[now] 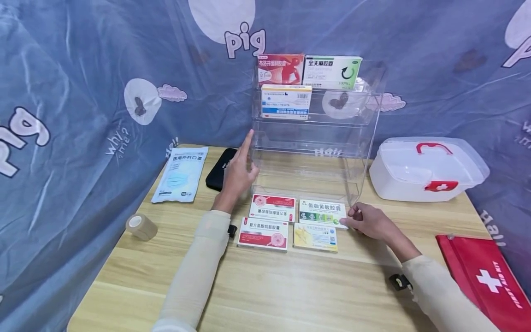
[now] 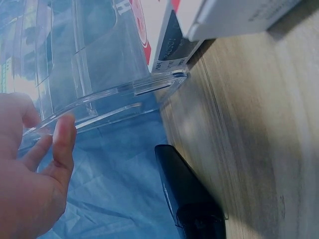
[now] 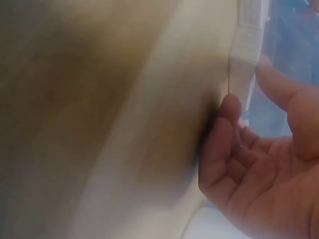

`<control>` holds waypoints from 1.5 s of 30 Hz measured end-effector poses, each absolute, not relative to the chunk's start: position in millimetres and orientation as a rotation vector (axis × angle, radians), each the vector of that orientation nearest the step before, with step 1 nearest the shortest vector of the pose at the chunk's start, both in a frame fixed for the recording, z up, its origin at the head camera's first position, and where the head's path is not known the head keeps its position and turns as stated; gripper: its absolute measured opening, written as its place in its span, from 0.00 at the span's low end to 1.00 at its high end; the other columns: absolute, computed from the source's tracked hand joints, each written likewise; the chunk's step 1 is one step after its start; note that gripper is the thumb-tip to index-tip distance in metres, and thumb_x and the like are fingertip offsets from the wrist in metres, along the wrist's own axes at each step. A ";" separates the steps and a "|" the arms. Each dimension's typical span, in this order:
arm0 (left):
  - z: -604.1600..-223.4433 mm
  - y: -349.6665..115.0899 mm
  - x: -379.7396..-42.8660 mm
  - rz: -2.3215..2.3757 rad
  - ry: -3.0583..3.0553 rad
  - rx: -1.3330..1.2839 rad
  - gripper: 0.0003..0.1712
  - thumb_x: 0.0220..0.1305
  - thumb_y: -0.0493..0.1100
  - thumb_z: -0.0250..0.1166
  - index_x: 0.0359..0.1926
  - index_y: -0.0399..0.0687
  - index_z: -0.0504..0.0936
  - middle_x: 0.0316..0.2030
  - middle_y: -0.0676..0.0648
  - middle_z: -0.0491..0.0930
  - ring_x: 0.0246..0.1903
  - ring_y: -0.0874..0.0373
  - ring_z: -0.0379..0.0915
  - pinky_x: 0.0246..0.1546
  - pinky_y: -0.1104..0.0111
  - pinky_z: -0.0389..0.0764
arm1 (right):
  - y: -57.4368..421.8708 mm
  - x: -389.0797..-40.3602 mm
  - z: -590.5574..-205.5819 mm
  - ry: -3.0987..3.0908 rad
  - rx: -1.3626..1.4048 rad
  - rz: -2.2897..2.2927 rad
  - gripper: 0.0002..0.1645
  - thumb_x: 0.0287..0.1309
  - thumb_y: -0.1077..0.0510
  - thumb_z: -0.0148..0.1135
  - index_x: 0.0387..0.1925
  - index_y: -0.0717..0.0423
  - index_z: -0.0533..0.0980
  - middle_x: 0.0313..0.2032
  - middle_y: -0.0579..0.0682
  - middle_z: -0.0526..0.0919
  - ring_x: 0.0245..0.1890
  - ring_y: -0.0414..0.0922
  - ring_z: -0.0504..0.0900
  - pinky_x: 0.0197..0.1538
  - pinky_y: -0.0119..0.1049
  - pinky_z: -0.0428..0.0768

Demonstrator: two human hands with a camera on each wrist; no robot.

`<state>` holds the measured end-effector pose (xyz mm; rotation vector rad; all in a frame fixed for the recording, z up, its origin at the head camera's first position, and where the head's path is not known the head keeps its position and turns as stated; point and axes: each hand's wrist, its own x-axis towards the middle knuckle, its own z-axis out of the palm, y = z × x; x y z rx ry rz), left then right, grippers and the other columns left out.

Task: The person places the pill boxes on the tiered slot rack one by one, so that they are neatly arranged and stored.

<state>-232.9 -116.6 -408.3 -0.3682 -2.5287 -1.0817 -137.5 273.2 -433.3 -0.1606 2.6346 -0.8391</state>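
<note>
Left hand (image 1: 238,174), fingers extended beside clear rack (image 1: 309,150), right hand (image 1: 368,221) pinching green-and-white box (image 1: 320,211), tan roll (image 1: 146,228) left of both, visible only from head view

On the wood-grained surface (image 1: 265,295) stands a clear rack (image 1: 327,121) — four medicine boxes (image 1: 319,207) in front; mask packet (image 1: 180,175), black case (image 1: 217,171), tan roll (image 1: 146,229) to its left — white kit box (image 1: 408,177), red pouch (image 1: 481,272) to its right.
</note>
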 end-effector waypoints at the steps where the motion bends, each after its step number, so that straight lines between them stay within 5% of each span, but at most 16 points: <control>1: -407.9 -116.5 -232.7 -1.082 -2.526 -0.367 0.61 0.65 0.27 0.64 0.88 0.69 0.47 0.80 0.42 0.67 0.35 0.45 0.77 0.34 0.58 0.80 | 273.9 -137.3 -433.5 2.633 -0.164 -0.848 0.24 0.70 0.45 0.70 0.47 0.61 0.74 0.27 0.47 0.83 0.28 0.42 0.78 0.37 0.35 0.74; 12: -409.4 -116.8 -232.5 -1.097 -2.521 -0.367 0.61 0.65 0.26 0.63 0.88 0.70 0.46 0.83 0.44 0.63 0.28 0.48 0.73 0.32 0.60 0.79 | 296.9 -124.7 -433.7 2.579 -0.220 -0.935 0.42 0.72 0.52 0.69 0.74 0.73 0.64 0.28 0.50 0.83 0.29 0.43 0.77 0.32 0.33 0.72; 25: -412.9 -118.3 -234.7 -1.066 -2.515 -0.371 0.61 0.65 0.27 0.63 0.88 0.70 0.46 0.84 0.44 0.62 0.24 0.50 0.69 0.29 0.62 0.76 | 302.8 -105.3 -436.9 2.730 -0.269 -1.065 0.33 0.65 0.60 0.75 0.65 0.61 0.68 0.48 0.65 0.88 0.48 0.54 0.88 0.43 0.37 0.85; 34: -412.0 -116.9 -235.0 -1.067 -2.515 -0.379 0.61 0.65 0.28 0.63 0.88 0.72 0.46 0.83 0.45 0.63 0.30 0.49 0.74 0.31 0.61 0.78 | 303.1 -101.5 -429.1 2.745 -0.161 -1.190 0.36 0.64 0.62 0.74 0.69 0.60 0.68 0.47 0.64 0.89 0.46 0.46 0.89 0.42 0.28 0.85; 39: -411.4 -117.5 -233.8 -1.071 -2.512 -0.378 0.61 0.65 0.27 0.63 0.88 0.71 0.46 0.82 0.45 0.64 0.32 0.48 0.75 0.31 0.61 0.77 | 303.7 -113.8 -408.3 2.844 -0.220 -1.352 0.39 0.63 0.68 0.73 0.72 0.64 0.67 0.50 0.75 0.87 0.41 0.26 0.86 0.41 0.23 0.86; 45: -410.8 -117.5 -234.5 -1.071 -2.514 -0.377 0.61 0.65 0.27 0.63 0.88 0.71 0.46 0.82 0.45 0.65 0.31 0.48 0.75 0.32 0.60 0.78 | 299.9 -142.8 -363.8 3.054 -0.159 -1.397 0.40 0.64 0.68 0.73 0.74 0.62 0.67 0.53 0.77 0.85 0.35 0.12 0.77 0.39 0.14 0.81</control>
